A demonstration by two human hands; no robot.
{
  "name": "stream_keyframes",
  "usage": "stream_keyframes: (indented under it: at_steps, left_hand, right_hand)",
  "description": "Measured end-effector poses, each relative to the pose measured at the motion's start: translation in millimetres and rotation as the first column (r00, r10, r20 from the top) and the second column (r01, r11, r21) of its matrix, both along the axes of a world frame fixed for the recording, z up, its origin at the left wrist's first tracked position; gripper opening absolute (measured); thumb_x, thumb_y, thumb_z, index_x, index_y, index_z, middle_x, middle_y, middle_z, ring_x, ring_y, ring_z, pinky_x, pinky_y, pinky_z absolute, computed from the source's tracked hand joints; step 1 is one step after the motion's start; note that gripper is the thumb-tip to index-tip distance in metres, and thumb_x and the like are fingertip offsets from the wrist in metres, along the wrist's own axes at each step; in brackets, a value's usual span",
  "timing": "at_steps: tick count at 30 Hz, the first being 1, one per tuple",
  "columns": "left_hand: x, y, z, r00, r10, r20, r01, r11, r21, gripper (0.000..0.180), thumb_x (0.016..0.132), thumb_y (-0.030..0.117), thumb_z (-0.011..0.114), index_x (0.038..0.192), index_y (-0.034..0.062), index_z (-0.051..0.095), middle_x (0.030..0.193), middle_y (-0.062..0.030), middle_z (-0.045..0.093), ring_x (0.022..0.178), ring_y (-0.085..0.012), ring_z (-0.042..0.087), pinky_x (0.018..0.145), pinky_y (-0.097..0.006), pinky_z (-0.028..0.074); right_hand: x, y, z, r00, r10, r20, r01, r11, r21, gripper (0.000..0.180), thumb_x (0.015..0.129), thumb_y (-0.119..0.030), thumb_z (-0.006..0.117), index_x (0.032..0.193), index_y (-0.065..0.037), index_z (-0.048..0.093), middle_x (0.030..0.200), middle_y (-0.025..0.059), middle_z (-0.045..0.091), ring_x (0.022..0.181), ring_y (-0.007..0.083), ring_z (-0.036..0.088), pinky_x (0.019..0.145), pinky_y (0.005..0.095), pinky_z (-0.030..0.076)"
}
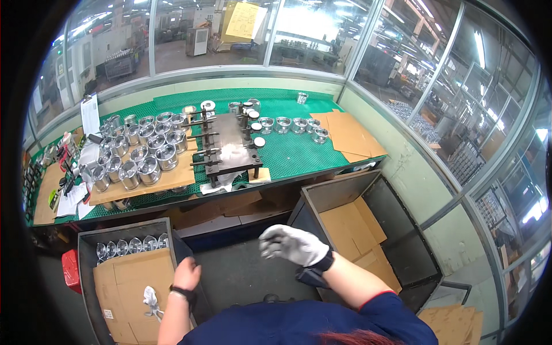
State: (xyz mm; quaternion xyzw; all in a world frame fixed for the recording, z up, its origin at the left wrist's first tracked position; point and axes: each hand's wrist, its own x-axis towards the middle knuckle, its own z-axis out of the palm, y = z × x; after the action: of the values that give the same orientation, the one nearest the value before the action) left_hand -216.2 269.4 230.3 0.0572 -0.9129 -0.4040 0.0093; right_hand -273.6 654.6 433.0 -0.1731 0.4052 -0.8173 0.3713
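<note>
My left hand (187, 274) is bare, wears a dark wrist band and rests on the right rim of a dark metal bin (86, 253) at the lower left. That bin holds a cardboard sheet (135, 287), a row of shiny metal pistons (129, 246) at its far end and a crumpled white glove (150, 299). My right hand (293, 244) wears a white glove and hovers with loosely bent fingers over the floor between the two bins, holding nothing. A second dark bin (402, 230) lined with cardboard stands to its right.
Ahead is a bench with a green mat (293, 155). On it are several pistons on cardboard (144, 161), a dark metal fixture with pegs (230, 146), a row of pistons (290, 125) and cardboard sheets (351, 135). Papers (72, 198) lie at the left; glass walls stand behind.
</note>
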Motion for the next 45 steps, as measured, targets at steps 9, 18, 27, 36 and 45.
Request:
stream_keyframes:
  at_steps: [9,18,27,36,45]
  left_hand:
    - [182.2,-147.4,-181.4,0.572,0.692,0.441,-0.528,0.722,-0.448,0.093,0.076,0.019,0.075,0.152,0.0013,0.026,0.147,-0.0285,0.039,0.135,-0.0438,0.042,0.112,-0.049,0.038]
    - [166.5,-129.3,-193.4,0.423,0.625,0.656,-0.501,0.765,-0.405,0.105,0.075,0.028,0.079,0.158,0.0085,0.017,0.160,-0.0282,0.022,0.144,-0.0423,0.032,0.116,-0.048,0.036]
    - [155.4,-168.2,-232.7,0.607,0.617,0.501,-0.367,0.776,-0.512,0.046,0.086,0.026,0.069,0.124,0.0011,0.061,0.122,-0.0241,0.065,0.114,-0.0366,0.064,0.097,-0.044,0.053]
    - [41.3,-112.5,45.9,0.945,0.300,-0.133,-0.218,0.876,0.430,0.012,0.092,0.003,0.066,0.103,0.0015,0.063,0.099,-0.0033,0.066,0.085,-0.0115,0.062,0.080,-0.027,0.051]
    - [-24.3,72.1,186.7,0.900,-0.365,-0.239,0.391,0.434,0.812,0.007,0.096,0.002,0.061,0.102,0.0025,0.062,0.106,-0.0045,0.064,0.103,-0.0197,0.067,0.096,-0.035,0.052]
  right_hand:
    - [38.2,116.7,-107.2,0.688,-0.686,0.235,0.454,0.660,0.598,0.040,0.098,-0.035,0.064,0.120,-0.002,0.061,0.105,0.0122,0.068,0.093,0.0245,0.068,0.084,0.0355,0.055]
    - [34.2,77.2,-92.2,0.760,-0.647,0.058,0.496,0.636,0.592,0.030,0.099,-0.026,0.062,0.118,-0.003,0.063,0.103,0.0130,0.070,0.089,0.0252,0.070,0.080,0.0362,0.056]
    - [31.5,58.9,-70.3,0.818,-0.536,-0.208,0.494,0.469,0.732,0.028,0.098,-0.024,0.066,0.118,-0.004,0.064,0.106,0.0102,0.071,0.092,0.0194,0.070,0.082,0.0329,0.057]
    - [-34.3,45.1,-47.9,0.641,-0.755,0.138,0.676,0.641,0.364,0.035,0.098,-0.035,0.062,0.107,0.000,0.064,0.092,0.0125,0.068,0.080,0.0237,0.067,0.067,0.0315,0.055]
    - [-46.5,-16.5,-47.9,0.796,-0.289,-0.532,0.581,0.611,0.537,0.036,0.099,-0.031,0.063,0.121,-0.002,0.067,0.113,0.0066,0.071,0.106,0.0159,0.064,0.094,0.0305,0.049]
